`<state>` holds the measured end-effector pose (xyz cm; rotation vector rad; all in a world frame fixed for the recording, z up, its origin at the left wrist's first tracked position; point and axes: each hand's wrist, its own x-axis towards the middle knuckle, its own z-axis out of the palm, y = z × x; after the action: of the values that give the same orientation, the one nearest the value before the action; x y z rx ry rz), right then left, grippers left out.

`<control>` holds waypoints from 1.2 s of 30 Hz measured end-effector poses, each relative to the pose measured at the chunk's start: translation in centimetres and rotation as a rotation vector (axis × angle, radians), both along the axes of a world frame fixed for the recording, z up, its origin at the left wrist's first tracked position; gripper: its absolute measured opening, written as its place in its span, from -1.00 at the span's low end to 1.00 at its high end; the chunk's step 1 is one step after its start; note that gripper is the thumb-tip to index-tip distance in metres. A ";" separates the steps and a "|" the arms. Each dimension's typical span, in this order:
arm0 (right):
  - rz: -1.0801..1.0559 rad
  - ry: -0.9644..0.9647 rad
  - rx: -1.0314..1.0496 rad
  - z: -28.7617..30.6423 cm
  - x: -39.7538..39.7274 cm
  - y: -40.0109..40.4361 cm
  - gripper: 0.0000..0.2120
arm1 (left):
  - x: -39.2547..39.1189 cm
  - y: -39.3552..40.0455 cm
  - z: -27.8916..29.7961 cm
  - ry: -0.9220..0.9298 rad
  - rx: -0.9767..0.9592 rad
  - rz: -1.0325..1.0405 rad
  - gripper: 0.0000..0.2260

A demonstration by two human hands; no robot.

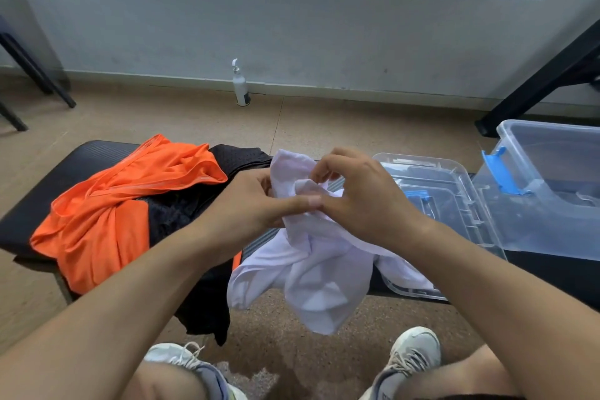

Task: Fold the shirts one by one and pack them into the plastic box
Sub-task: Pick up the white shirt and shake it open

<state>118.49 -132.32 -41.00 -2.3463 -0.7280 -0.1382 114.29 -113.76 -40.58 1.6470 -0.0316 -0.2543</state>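
Observation:
A crumpled white shirt (311, 273) hangs above the front edge of a black bench (39, 204), held up by both hands. My left hand (250, 204) pinches its upper fabric from the left. My right hand (360, 198) grips the same bunch from the right, fingers curled. An orange shirt (107, 221) lies heaped on the bench's left part, over a black mesh shirt (181, 211) that drapes off the front. The clear plastic box (552, 191) with blue latches stands open at the right, with its clear lid (454, 204) lying flat beside it.
A white pump bottle (241, 88) stands on the floor by the wall behind the bench. Black table legs (535, 88) rise at the far right and chair legs (32, 75) at the far left. My two shoes rest on the floor below.

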 end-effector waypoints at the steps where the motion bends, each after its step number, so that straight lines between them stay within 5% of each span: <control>1: 0.010 0.014 0.003 0.0 0.1 0.0 -0.84 | -0.1 0.2 -0.2 -0.011 0.014 -0.004 -0.75; 11: 0.125 0.155 -0.235 -0.7 1.4 -2.0 -0.90 | 0.9 2.4 0.0 -0.084 -0.066 0.160 -0.78; 20: 0.325 0.142 -0.114 2.9 -0.7 -3.0 -0.70 | 3.0 4.2 -0.5 -0.105 -0.093 0.470 -0.85; 25: 0.471 0.280 0.073 5.5 -3.5 -3.6 -0.82 | 4.0 5.6 -0.9 -0.051 -0.133 0.522 -0.85; 32: 0.337 0.185 0.104 4.6 -4.6 -3.4 -0.56 | 4.5 6.8 -1.8 -0.024 -0.157 0.675 -0.78; 36: 0.132 0.033 0.047 3.7 -2.6 -4.6 -0.75 | 4.7 8.0 -2.4 -0.080 -0.081 0.736 -0.88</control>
<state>115.94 -136.93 -37.30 -2.2428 -0.8518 -0.0578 118.96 -105.80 -42.94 1.4826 0.4888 0.3700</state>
